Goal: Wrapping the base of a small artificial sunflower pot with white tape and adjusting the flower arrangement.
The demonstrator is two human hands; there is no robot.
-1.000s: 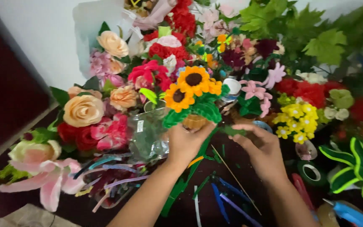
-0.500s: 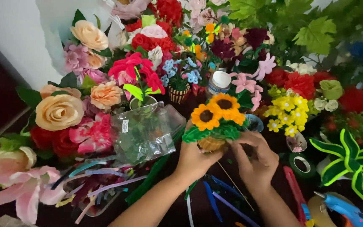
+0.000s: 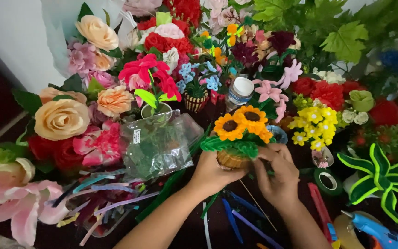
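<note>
My left hand grips a small woven basket from below. The basket carries two orange pipe-cleaner sunflowers with fuzzy green leaves around its rim. My right hand touches the green leaves on the basket's right side, fingers curled in against them. Both hands are held just above the dark table, near the middle of the view.
Artificial flowers crowd the left and back: peach roses, red blooms, yellow blossoms. A clear plastic bag lies left of my hands. Loose pipe cleaners, a green tape roll and a blue glue gun lie on the table.
The sunflower basket came down and to the right with my hands. My right hand has moved up to the leaves at the basket's side.
</note>
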